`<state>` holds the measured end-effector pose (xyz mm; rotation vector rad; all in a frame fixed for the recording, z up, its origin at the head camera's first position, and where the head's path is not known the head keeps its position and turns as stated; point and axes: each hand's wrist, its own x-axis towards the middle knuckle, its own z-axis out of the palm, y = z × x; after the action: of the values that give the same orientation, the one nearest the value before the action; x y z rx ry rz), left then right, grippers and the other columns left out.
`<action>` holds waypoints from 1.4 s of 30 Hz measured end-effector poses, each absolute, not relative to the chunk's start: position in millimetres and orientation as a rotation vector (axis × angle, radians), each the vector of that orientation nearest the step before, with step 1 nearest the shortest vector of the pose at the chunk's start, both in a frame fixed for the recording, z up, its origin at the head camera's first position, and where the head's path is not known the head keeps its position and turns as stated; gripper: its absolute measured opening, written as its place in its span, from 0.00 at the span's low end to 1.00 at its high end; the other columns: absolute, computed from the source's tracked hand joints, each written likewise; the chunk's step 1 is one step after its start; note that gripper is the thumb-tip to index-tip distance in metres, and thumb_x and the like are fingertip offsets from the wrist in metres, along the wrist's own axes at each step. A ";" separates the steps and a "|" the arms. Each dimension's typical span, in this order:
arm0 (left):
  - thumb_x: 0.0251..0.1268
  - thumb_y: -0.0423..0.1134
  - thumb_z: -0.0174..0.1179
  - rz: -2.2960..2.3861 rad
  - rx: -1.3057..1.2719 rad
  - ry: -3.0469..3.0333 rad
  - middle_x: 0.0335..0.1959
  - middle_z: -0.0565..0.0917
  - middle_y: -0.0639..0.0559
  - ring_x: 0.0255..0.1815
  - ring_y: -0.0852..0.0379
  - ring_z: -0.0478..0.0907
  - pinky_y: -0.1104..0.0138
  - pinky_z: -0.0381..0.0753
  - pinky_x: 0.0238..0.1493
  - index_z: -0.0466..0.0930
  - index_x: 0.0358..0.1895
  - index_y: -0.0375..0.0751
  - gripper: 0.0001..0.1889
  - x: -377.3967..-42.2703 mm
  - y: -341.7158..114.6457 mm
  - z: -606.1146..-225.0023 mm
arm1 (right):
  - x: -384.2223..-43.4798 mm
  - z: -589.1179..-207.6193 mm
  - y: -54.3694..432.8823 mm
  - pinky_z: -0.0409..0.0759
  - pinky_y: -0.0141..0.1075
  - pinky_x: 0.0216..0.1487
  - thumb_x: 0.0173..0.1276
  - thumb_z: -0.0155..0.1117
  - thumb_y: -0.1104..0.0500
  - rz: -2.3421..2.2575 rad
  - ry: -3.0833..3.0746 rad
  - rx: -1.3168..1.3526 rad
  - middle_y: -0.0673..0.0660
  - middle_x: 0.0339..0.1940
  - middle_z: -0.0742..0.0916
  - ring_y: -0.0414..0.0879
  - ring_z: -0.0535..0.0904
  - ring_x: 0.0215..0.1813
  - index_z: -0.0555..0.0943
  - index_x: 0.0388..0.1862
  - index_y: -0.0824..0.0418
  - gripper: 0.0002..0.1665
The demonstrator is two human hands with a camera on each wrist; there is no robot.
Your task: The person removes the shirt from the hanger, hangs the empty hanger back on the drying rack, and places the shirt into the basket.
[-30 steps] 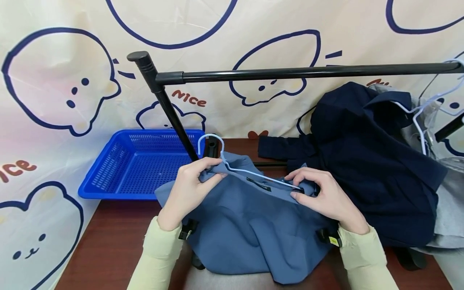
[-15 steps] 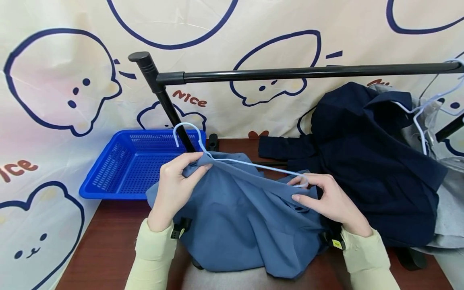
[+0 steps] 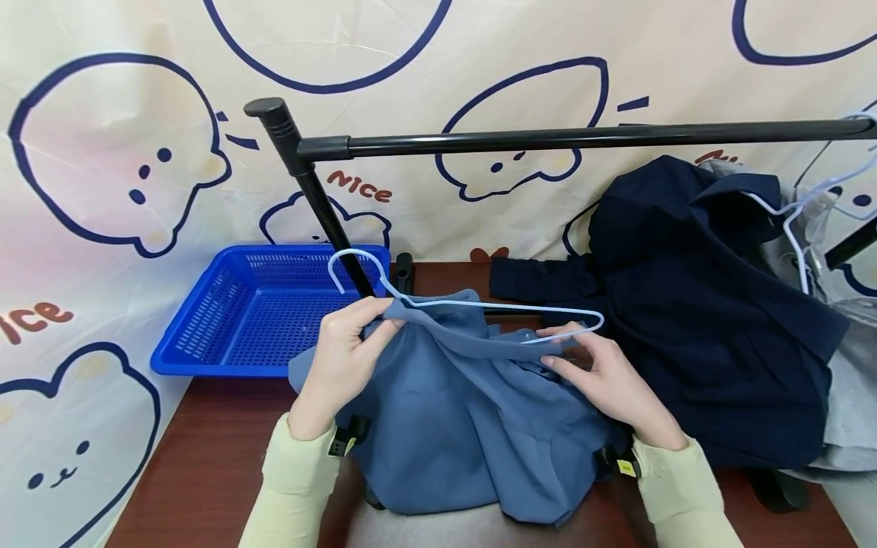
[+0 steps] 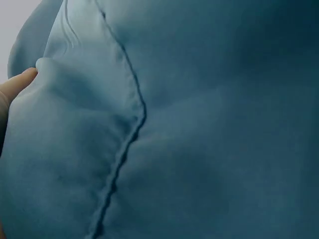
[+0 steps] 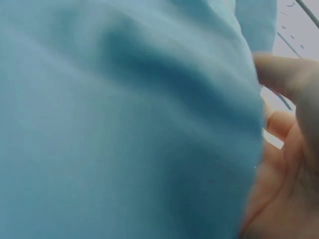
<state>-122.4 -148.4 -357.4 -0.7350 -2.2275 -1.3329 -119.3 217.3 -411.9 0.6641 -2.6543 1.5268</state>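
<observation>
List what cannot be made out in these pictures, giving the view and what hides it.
Head view: lower left of the pale blue hanger, hidden by the blue garment.
Head view: much of the grey cloth, behind the navy garment and past the right edge.
Left wrist view: most of the left grip, past the left edge or behind fabric.
Right wrist view: the blue garment's weave, too blurred.

Blue cloth (image 4: 214,144), puckered seam (image 4: 141,110), left hand (image 4: 16,86) touching a fold

The person's forearms (image 3: 291,487) reached forward and slanted inward, the left hand (image 3: 342,359) pinching between thumb and fingers, the right hand (image 3: 613,382) gripping with thumb nearest the body.
</observation>
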 end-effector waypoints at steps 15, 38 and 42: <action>0.73 0.28 0.60 -1.488 -0.853 -2.292 0.46 0.87 0.51 0.44 0.58 0.83 0.60 0.82 0.45 0.87 0.52 0.38 0.10 -117.8 -115.1 -366.6 | -120.6 -453.7 135.2 0.74 0.43 0.37 0.77 0.51 0.67 1.621 -2.791 0.372 0.55 0.47 0.83 0.46 0.74 0.29 0.79 0.60 0.52 0.20; 0.75 0.35 0.61 -1.409 -0.845 -2.371 0.49 0.87 0.54 0.51 0.59 0.83 0.61 0.81 0.54 0.88 0.54 0.42 0.11 -122.8 -117.9 -378.6 | -127.7 -444.1 182.1 0.82 0.39 0.51 0.75 0.64 0.63 1.987 -2.595 0.468 0.66 0.60 0.83 0.56 0.85 0.53 0.77 0.67 0.66 0.24; 0.75 0.36 0.61 -1.409 -0.824 -2.388 0.49 0.87 0.55 0.51 0.60 0.83 0.60 0.81 0.54 0.88 0.53 0.43 0.10 -124.0 -119.5 -379.4 | -129.7 -430.6 201.6 0.83 0.40 0.50 0.78 0.60 0.62 1.922 -2.527 0.416 0.67 0.57 0.84 0.54 0.86 0.50 0.77 0.65 0.68 0.20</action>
<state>-124.0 -119.5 -379.4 -0.8242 -2.3877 -1.4089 -129.7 201.6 -430.6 0.4164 -2.5270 1.9221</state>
